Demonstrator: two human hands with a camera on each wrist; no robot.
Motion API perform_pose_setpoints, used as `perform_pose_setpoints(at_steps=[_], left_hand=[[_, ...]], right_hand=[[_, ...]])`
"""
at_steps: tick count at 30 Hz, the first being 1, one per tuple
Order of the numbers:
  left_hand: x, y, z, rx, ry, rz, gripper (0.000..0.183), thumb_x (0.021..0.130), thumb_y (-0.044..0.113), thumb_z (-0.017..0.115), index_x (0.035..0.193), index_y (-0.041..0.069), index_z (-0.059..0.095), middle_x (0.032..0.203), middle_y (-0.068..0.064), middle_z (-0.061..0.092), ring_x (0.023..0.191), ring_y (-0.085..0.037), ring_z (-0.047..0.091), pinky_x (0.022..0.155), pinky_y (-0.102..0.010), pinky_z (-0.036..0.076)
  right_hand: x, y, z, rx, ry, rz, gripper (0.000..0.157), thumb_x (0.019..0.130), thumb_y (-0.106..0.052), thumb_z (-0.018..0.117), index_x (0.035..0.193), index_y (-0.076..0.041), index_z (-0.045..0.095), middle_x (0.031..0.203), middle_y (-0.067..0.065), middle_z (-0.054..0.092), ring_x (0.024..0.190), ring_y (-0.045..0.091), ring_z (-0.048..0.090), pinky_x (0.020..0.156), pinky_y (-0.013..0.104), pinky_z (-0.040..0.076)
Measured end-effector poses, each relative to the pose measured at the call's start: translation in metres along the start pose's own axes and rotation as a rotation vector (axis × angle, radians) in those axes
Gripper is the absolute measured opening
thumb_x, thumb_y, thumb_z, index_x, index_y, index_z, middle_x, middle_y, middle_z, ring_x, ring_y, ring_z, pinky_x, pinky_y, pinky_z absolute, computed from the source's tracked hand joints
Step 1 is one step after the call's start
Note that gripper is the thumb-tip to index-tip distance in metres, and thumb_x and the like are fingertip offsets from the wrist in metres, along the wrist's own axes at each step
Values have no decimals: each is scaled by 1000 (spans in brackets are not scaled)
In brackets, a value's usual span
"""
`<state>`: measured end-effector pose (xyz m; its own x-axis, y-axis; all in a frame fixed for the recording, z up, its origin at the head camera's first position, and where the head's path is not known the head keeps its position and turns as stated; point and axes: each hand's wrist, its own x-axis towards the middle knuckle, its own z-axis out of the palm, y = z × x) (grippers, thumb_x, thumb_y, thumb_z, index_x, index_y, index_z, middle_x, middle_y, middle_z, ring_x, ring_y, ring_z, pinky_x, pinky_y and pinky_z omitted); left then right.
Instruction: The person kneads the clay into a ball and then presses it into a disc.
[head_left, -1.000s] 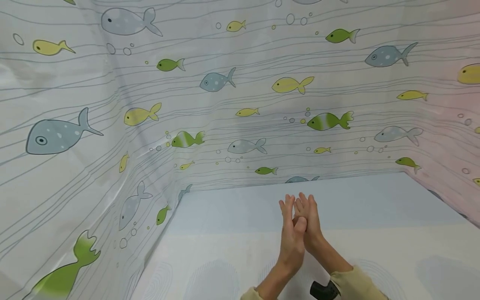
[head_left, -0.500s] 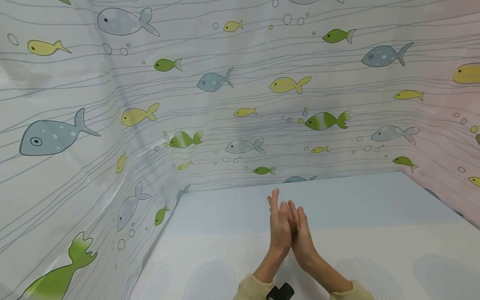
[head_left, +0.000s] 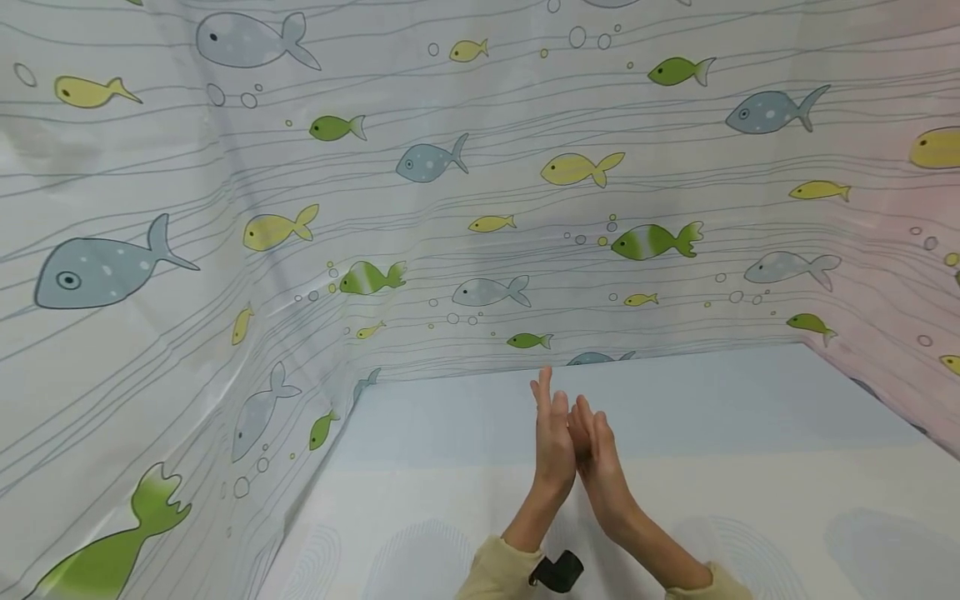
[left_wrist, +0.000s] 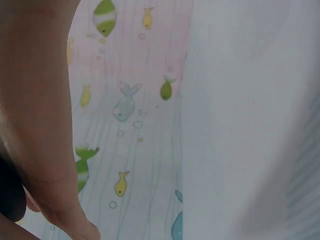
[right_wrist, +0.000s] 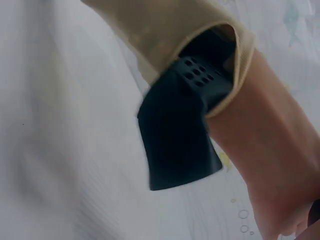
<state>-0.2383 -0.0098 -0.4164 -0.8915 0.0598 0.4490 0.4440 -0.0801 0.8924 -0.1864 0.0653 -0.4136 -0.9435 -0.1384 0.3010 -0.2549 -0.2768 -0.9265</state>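
In the head view my left hand and right hand are up in front of me, palms facing and meeting, fingers pointing upward. The left fingers are fairly straight and reach higher than the right ones. No object shows between the hands; the inner palms are hidden. A black wrist device sits at the left cuff. In the left wrist view a bare forearm fills the left side. The right wrist view shows a beige sleeve, a black device under its cuff and a bare forearm.
Below the hands lies a pale table with a light blue band and faint rounded patterns. A white curtain printed with green, yellow and blue fish encloses the back and sides. Its right side looks pinkish.
Both hands have shifted left and turned against each other, palms still together. The left thumb no longer lies across the right hand. The right wrist's black device has left view; the left one's has appeared.
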Motion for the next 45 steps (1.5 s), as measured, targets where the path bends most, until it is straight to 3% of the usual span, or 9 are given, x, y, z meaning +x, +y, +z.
perform_pose_setpoints(at_steps=[7, 12, 24, 31, 36, 40, 45], left_hand=[[-17, -7, 7, -21, -82, -9, 60, 106, 38, 30, 159, 13, 19, 165, -9, 7, 152, -29, 3, 118, -60, 5], [-27, -7, 10, -51, -122, -41, 59, 106, 38, 25, 158, 13, 17, 164, -2, 16, 152, -22, 11, 120, -54, 10], [-47, 5, 11, -58, -231, -89, 61, 105, 45, 15, 160, 17, 11, 165, 4, 13, 152, -20, 2, 119, -57, 5], [-54, 14, 6, -76, -295, -112, 64, 104, 48, 10, 160, 17, 5, 166, -3, -1, 152, -26, -7, 118, -61, 4], [-54, 23, 3, -122, -332, -116, 66, 105, 48, 7, 159, 11, 0, 166, -6, -7, 151, -27, -13, 119, -56, 3], [-50, 25, 1, -165, -327, -146, 67, 105, 47, 6, 158, 6, -3, 165, -8, -7, 151, -27, -11, 120, -51, 3], [-46, 18, 0, -191, -262, -205, 69, 105, 48, 9, 158, 6, -2, 166, -10, -1, 152, -28, -2, 121, -50, 5]], right_hand=[[9, 2, -9, 5, 68, 34, 72, 103, -57, 4, 160, -13, -3, 166, 2, -3, 153, 25, -3, 121, 52, -1], [18, 2, -17, 36, 101, 64, 75, 101, -62, 6, 160, -17, -5, 166, 0, -3, 153, 20, -4, 122, 48, 1], [41, -9, -32, 108, 141, 16, 76, 101, -63, 10, 159, -18, -10, 166, 0, -11, 152, 19, -9, 122, 40, -5], [48, -3, -39, 97, 138, -5, 77, 101, -61, 10, 158, -14, -12, 165, 3, -13, 152, 22, -11, 122, 41, -7], [49, -1, -41, 122, 143, -10, 76, 102, -59, 10, 158, -14, -13, 165, 4, -14, 152, 22, -12, 122, 41, -7], [46, 3, -37, 92, 133, -19, 75, 102, -58, 11, 159, -14, -11, 165, 3, -12, 152, 22, -11, 122, 43, -7], [39, 7, -27, 34, 112, -15, 73, 102, -58, 11, 160, -15, -5, 166, 4, -6, 153, 22, -8, 121, 47, -5]])
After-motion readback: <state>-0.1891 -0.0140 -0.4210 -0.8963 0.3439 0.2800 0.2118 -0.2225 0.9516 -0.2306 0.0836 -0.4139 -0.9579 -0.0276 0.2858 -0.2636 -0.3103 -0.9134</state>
